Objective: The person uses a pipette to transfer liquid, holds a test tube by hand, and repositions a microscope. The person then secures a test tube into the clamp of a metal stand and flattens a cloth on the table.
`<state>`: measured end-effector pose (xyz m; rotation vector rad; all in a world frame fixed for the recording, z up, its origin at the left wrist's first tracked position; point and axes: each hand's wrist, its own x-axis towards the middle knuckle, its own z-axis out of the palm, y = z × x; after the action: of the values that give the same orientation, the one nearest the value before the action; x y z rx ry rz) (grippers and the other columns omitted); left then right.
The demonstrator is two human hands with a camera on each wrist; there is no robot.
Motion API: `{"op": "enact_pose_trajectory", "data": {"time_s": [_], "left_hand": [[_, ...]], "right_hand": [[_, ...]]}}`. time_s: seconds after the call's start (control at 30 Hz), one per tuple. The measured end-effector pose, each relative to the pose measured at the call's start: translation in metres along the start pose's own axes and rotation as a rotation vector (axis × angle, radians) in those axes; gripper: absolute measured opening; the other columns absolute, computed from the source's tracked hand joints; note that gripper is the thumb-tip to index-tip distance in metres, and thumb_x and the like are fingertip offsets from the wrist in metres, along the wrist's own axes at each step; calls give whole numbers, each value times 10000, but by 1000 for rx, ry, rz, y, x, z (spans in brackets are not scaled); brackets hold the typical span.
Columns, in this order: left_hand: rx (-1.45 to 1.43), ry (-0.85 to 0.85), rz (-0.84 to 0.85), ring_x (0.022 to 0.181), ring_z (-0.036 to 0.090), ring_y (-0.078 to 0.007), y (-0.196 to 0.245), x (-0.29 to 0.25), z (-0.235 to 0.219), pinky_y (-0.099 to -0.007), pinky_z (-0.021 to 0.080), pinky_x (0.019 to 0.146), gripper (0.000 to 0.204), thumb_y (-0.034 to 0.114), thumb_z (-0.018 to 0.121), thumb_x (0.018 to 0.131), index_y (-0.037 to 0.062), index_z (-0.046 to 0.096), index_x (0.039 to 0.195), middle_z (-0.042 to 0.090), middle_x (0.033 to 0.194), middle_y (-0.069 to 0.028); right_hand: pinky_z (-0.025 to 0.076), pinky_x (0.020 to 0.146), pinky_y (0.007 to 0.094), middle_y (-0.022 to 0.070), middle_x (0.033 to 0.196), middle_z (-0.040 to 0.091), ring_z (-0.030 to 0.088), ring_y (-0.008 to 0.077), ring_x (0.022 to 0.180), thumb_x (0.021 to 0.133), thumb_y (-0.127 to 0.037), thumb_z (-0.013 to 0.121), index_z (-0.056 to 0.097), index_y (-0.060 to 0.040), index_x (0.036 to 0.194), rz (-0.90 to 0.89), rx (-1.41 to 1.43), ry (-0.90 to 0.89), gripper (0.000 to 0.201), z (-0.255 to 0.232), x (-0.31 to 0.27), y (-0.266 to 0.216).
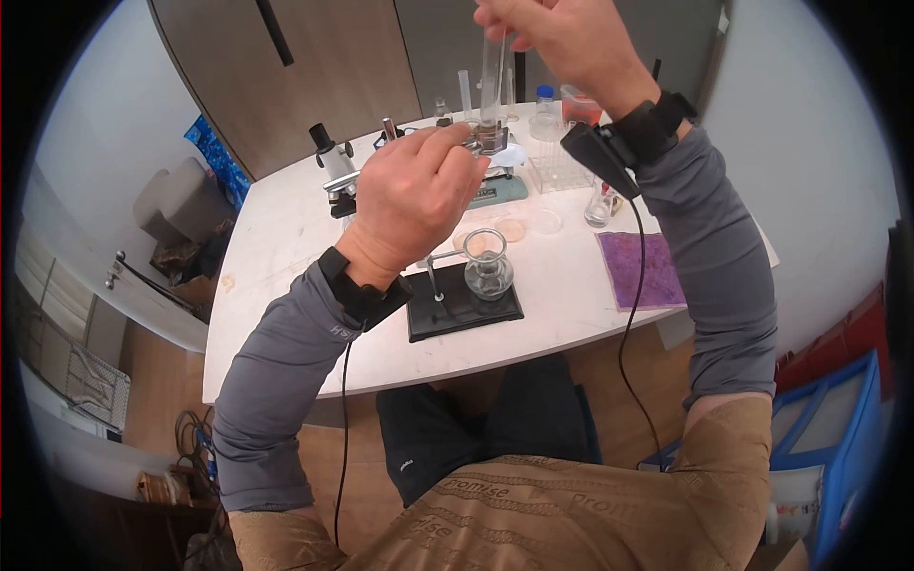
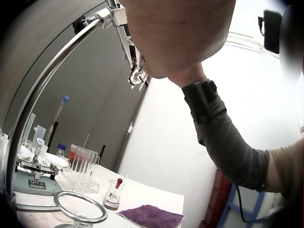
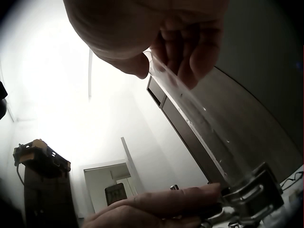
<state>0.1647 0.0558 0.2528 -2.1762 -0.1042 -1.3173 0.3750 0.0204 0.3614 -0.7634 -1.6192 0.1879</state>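
A clear glass tube (image 1: 492, 81) stands nearly upright with its lower end between the jaws of a metal clamp (image 3: 254, 194). My right hand (image 1: 576, 48) pinches the tube's upper end between thumb and fingers, high over the table. At the clamp, my left hand (image 1: 414, 190) curls its fingers round the clamp's stem and screw end, which it partly hides. The clamp belongs to a ring stand with a black base (image 1: 424, 328). A metal ring (image 1: 486, 229) on the stand sits lower down, over a round glass flask (image 1: 488, 282).
A microscope (image 1: 330, 157) stands left, a balance (image 1: 500, 192) behind the stand. A test tube rack (image 1: 566, 176), a small red-topped dropper bottle (image 2: 113, 195) and a purple cloth (image 1: 643, 271) lie right. Farther back is a blue-capped bottle (image 1: 545, 119). Cables hang from both wrists.
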Motion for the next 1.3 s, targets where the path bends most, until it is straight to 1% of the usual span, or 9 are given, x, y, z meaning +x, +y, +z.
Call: {"op": "enact_pose_trajectory", "data": {"time_s": [0.27, 0.43, 0.53, 0.63, 0.67, 0.73, 0.87, 1.03, 1.3], "left_hand": [[-14, -81, -64, 917, 748, -274, 5, 0, -11, -354, 602, 724, 234, 104, 866, 806, 37, 663, 902, 760, 1090, -124], [-61, 129, -165, 976, 724, -367, 8, -8, -41, -399, 608, 829, 309, 77, 836, 780, 1, 729, 1060, 725, 1178, -192], [-88, 209, -304, 970, 730, -317, 16, -41, -66, -374, 603, 818, 268, 8, 768, 828, -15, 740, 1094, 726, 1172, -212], [-363, 77, -762, 1016, 703, -183, 30, -87, -78, -295, 577, 844, 180, 77, 646, 1031, -38, 704, 1157, 723, 1189, -158], [-362, 75, -769, 1016, 703, -183, 31, -104, -79, -295, 577, 844, 180, 77, 646, 1031, -38, 704, 1157, 723, 1189, -158], [-737, 15, -1339, 972, 703, -155, 31, -149, -74, -275, 571, 803, 208, 145, 646, 1054, -31, 705, 1148, 731, 1143, -112], [-736, -108, -1561, 885, 701, -131, 46, -220, -67, -270, 570, 759, 223, 183, 668, 1056, -25, 710, 1125, 734, 1057, -73], [-663, -277, -1645, 841, 685, -116, 64, -273, -62, -261, 561, 758, 221, 202, 687, 1054, -16, 718, 1078, 724, 971, -37], [-744, -123, -1673, 797, 629, -86, 79, -296, -57, -247, 517, 725, 192, 158, 688, 1042, -30, 727, 1046, 706, 879, -25]], "right_hand": [[558, 637, 225, 30, 869, 739, 679, 84, 721, 1075, -299, 683, 700, -37, 1010, -83, -195, 165, 270, -54, 29, -22], [559, 668, 234, 41, 907, 748, 680, 88, 758, 1060, -273, 697, 708, -3, 1077, 83, -243, 166, 271, -80, -8, 69], [565, 682, 284, 58, 886, 754, 697, 109, 761, 1020, -265, 730, 733, 5, 1068, 189, -362, 156, 275, -84, -46, 133], [577, 695, 330, 97, 854, 761, 723, 163, 743, 992, -273, 745, 743, -2, 1030, 263, -503, 160, 274, -86, -77, 191], [582, 721, 343, 112, 862, 765, 733, 192, 760, 989, -260, 744, 738, 0, 1032, 263, -597, 150, 264, -86, -86, 208], [583, 764, 350, 128, 897, 775, 740, 242, 795, 980, -247, 746, 729, 0, 1019, 234, -612, 137, 251, -84, -98, 234], [584, 763, 355, 130, 919, 774, 746, 266, 805, 962, -206, 764, 714, -12, 1021, 245, -662, 149, 209, -72, -105, 258], [589, 782, 372, 149, 918, 766, 759, 291, 847, 952, -166, 771, 699, -13, 1029, 280, -670, 135, 186, -54, -112, 271], [587, 831, 419, 170, 940, 768, 757, 353, 897, 930, -153, 774, 709, -16, 1075, 238, -723, 117, 209, -46, -118, 288]]}}
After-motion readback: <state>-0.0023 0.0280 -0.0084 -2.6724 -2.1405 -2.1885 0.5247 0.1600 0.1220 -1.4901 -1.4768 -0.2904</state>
